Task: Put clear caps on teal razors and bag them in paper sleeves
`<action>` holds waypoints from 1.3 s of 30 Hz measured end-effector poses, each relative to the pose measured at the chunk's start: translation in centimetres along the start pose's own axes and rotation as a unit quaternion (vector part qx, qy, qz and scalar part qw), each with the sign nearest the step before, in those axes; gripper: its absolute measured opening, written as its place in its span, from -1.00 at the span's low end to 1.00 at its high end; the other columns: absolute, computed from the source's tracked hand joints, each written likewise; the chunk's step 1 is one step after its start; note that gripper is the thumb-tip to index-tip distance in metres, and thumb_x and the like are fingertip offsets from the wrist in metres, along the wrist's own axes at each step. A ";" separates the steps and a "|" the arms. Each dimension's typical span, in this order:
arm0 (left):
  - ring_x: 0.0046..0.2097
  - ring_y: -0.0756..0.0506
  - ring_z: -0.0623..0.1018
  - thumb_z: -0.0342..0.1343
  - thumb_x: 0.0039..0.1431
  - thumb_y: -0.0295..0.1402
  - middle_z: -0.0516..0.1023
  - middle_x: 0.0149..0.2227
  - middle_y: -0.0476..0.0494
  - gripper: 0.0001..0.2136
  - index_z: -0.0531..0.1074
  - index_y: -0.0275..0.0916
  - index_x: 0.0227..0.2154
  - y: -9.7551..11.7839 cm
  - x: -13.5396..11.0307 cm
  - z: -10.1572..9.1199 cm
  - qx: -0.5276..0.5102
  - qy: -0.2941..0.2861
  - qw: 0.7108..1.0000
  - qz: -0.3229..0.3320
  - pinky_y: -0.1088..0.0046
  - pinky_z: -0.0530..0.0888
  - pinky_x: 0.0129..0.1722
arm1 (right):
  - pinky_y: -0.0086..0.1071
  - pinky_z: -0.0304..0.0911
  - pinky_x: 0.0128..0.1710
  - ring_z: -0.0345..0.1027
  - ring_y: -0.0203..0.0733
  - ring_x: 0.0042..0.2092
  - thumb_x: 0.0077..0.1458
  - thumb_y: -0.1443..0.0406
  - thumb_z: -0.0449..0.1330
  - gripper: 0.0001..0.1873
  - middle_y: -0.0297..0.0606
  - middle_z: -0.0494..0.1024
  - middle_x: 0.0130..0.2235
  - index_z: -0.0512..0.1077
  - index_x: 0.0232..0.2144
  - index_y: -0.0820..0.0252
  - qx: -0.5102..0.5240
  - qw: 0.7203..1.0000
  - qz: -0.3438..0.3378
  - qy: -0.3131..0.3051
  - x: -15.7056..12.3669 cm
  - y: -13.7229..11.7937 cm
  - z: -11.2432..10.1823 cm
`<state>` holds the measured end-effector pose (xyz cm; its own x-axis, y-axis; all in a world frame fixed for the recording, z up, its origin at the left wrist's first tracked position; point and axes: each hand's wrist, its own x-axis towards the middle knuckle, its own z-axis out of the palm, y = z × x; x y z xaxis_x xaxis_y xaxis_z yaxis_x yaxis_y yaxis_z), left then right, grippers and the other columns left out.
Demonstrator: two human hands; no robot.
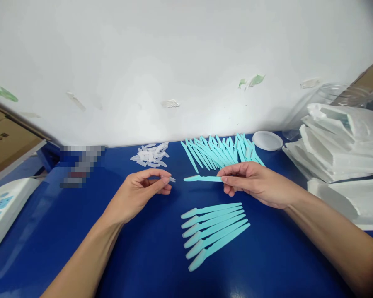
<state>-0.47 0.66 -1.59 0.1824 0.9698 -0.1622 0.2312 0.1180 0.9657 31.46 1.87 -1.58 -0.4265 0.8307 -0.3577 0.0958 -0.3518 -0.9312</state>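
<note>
My left hand pinches a small clear plastic cap between thumb and forefinger. My right hand grips a teal razor stick by its handle, blade end pointing left toward the cap, a small gap between them. Below my hands, several capped teal razors lie side by side in a row on the blue table. Behind my right hand lies a heap of uncapped teal razors. A small pile of clear caps sits at the back, beyond my left hand.
A white round lid and a clear jar stand at the back right. Stacked white bags fill the right side. A white device and cardboard box are at the left. A white wall rises behind.
</note>
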 end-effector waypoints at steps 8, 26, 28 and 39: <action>-0.23 -0.08 0.66 0.33 0.21 -0.24 0.69 -0.24 -0.14 -0.79 0.64 -0.21 -0.15 -1.2 0.6 0.3 -0.071 -0.034 0.997 -0.015 0.38 0.62 -0.11 | -0.35 0.33 -0.25 0.44 -0.30 -0.35 0.02 0.11 0.43 -0.63 -0.30 0.58 -0.42 0.55 -0.22 0.26 0.023 1.000 0.007 -0.008 -0.1 -0.3 -0.1; -0.22 -0.08 0.63 0.25 0.26 -0.18 0.68 -0.21 -0.12 -0.76 0.64 -0.15 -0.09 0.1 -0.2 1.4 0.092 -0.050 0.993 0.060 0.42 0.58 -0.14 | -0.34 0.32 -0.26 0.43 -0.29 -0.36 -0.03 0.09 0.46 -0.60 -0.29 0.58 -0.42 0.57 -0.24 0.25 0.019 1.000 0.014 -0.017 0.0 -0.3 0.1; -0.22 -0.08 0.63 0.25 0.27 -0.19 0.67 -0.19 -0.12 -0.77 0.65 -0.15 -0.10 0.2 -0.3 1.7 0.087 -0.052 0.993 0.069 0.41 0.59 -0.14 | -0.35 0.32 -0.27 0.42 -0.30 -0.37 -0.03 0.09 0.46 -0.60 -0.29 0.58 -0.43 0.57 -0.24 0.26 0.018 1.000 0.012 -0.019 -0.1 -0.4 0.1; -0.24 -0.09 0.63 0.25 0.27 -0.18 0.66 -0.24 -0.12 -0.75 0.64 -0.15 -0.08 0.2 -0.4 2.5 0.109 -0.026 0.990 0.085 0.41 0.58 -0.19 | -0.30 0.34 -0.24 0.43 -0.27 -0.36 -0.03 0.05 0.45 -0.58 -0.28 0.57 -0.42 0.57 -0.24 0.24 0.002 1.000 0.016 -0.017 0.1 -0.1 0.0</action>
<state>1.88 -0.26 -1.83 0.2850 0.9584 -0.0165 0.3926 -0.1010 0.9141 31.38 1.93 -1.53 -0.4537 0.8039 -0.3847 0.1055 -0.3802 -0.9189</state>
